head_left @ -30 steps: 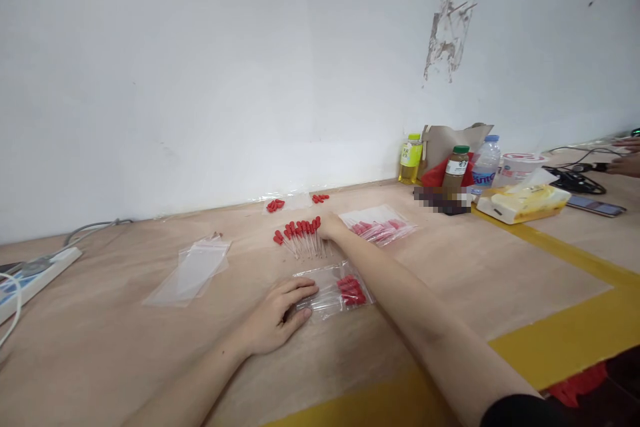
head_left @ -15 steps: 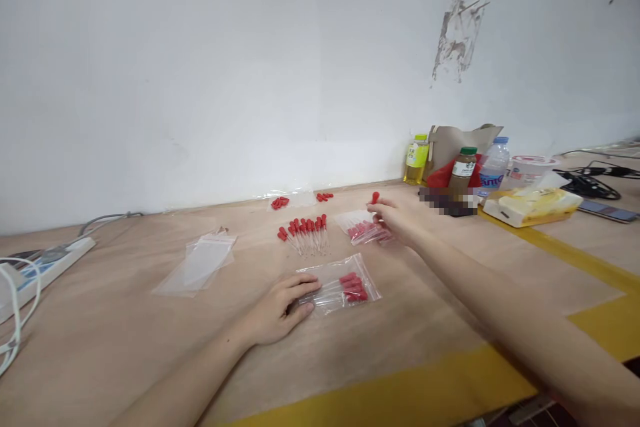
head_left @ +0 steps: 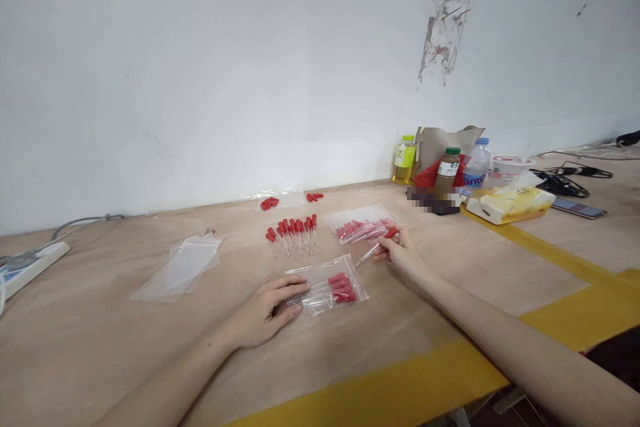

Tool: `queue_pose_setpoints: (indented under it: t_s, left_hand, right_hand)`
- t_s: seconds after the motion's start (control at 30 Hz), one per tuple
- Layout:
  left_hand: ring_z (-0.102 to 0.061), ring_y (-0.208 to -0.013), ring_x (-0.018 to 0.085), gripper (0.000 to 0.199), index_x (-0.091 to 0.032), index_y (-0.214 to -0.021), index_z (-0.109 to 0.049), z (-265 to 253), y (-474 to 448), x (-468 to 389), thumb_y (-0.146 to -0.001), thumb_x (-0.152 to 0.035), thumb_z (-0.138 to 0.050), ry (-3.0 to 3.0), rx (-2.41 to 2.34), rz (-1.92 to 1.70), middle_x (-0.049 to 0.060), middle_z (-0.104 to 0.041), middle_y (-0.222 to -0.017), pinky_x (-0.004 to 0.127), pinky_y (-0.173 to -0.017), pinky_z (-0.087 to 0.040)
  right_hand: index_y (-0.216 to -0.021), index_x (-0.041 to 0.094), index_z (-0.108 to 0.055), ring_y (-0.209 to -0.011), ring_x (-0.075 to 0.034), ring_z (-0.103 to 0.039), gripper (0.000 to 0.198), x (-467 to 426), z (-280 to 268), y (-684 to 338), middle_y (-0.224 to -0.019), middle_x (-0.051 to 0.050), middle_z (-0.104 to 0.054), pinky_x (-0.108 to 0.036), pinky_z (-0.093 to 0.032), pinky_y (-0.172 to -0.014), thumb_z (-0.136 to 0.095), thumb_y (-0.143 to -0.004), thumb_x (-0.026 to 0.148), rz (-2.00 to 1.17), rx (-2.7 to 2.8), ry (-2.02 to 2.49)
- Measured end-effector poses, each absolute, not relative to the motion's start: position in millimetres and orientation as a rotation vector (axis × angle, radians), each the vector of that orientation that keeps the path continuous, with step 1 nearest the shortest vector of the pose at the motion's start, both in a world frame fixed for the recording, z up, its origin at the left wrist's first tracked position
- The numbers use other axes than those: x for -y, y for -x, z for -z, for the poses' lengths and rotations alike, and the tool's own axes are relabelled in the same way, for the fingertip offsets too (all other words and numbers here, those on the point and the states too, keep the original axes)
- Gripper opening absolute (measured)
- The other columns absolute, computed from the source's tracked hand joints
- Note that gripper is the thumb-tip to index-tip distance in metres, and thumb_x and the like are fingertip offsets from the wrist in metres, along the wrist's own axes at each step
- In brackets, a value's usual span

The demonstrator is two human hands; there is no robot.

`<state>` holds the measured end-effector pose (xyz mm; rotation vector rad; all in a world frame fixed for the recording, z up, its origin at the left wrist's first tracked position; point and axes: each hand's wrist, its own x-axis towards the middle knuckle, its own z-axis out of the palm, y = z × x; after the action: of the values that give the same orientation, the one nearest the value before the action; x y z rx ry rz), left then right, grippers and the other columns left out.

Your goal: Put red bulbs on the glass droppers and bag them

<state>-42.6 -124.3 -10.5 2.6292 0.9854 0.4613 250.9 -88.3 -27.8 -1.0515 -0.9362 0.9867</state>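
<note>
My right hand (head_left: 404, 259) is closed round a glass dropper with a red rubber bulb (head_left: 391, 232). The dropper's clear tip slants down to the left, near the right end of a zip bag (head_left: 320, 271). Inside that bag lie several droppers with red bulbs (head_left: 343, 288). Resting on the bag's left end is my left hand (head_left: 277, 307), its fingers stretched out and thumb apart. Behind it, a row of loose droppers (head_left: 295, 233) lies with bulbs pointing away. More bagged droppers (head_left: 361, 228) lie just beyond my right hand.
Flat clear bags (head_left: 185, 267) lie at left, by a power strip (head_left: 37, 273). Loose red bulbs (head_left: 270, 203) sit on plastic along the wall. At right stand a yellow drink bottle (head_left: 403, 160), a brown bottle (head_left: 447, 173), a tissue pack (head_left: 507, 203) and a phone (head_left: 577, 208).
My right hand has moved toward me, and the dropper in it now points down-left toward the near bag. My left hand stays on the bag. The view has shifted slightly right.
</note>
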Motion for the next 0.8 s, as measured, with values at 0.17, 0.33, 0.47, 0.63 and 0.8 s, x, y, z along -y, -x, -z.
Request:
queue_pose_setpoints:
  t_s: [0.17,0.33,0.47,0.63,0.8]
  left_hand:
    - [-0.040,-0.116,0.020,0.035,-0.029,-0.120,-0.046,11,43,124,-0.086,-0.033,-0.041,-2.624,-0.992,-0.465,0.002,-0.046,-0.125,0.037,-0.098,-0.033]
    - [-0.040,-0.116,0.020,0.035,-0.028,-0.120,-0.046,11,42,124,-0.086,-0.032,-0.040,-2.641,-0.969,-0.470,0.003,-0.046,-0.125,0.038,-0.097,-0.034]
    - [-0.035,-0.119,0.020,0.038,-0.028,-0.124,-0.041,8,42,126,-0.086,-0.032,-0.040,-2.621,-0.994,-0.466,0.002,-0.036,-0.133,0.036,-0.099,-0.032]
    - [-0.030,-0.123,0.021,0.044,-0.027,-0.128,-0.033,7,42,128,-0.086,-0.033,-0.041,-2.595,-1.025,-0.487,0.003,-0.029,-0.136,0.036,-0.100,-0.030]
    - [-0.034,-0.120,0.022,0.044,-0.027,-0.128,-0.032,6,41,130,-0.085,-0.031,-0.042,-2.588,-1.025,-0.481,0.005,-0.032,-0.134,0.038,-0.098,-0.031]
  right_hand:
    - [-0.085,0.024,-0.035,-0.050,-0.011,-0.057,0.017,85,35,-248,-0.059,0.006,-0.051,-0.028,-0.051,-0.054,-0.047,-0.074,0.020,-1.173,0.853,0.934]
    - [-0.080,0.020,-0.045,-0.062,-0.011,-0.059,0.016,94,35,-244,-0.068,0.002,-0.056,-0.029,-0.049,-0.065,-0.057,-0.070,0.024,-1.335,1.006,0.895]
    - [-0.083,0.014,-0.056,-0.053,-0.006,-0.051,0.024,99,33,-242,-0.063,0.003,-0.055,-0.020,-0.042,-0.053,-0.064,-0.064,0.027,-1.315,1.423,0.985]
    - [-0.082,0.015,-0.054,-0.045,-0.004,-0.045,0.033,89,32,-239,-0.063,0.004,-0.055,-0.016,-0.036,-0.040,-0.070,-0.058,0.029,-1.392,1.576,1.022]
    - [-0.077,0.014,-0.057,-0.041,-0.004,-0.042,0.027,80,31,-229,-0.063,0.003,-0.057,-0.016,-0.034,-0.036,-0.066,-0.060,0.033,-1.363,1.730,1.009]
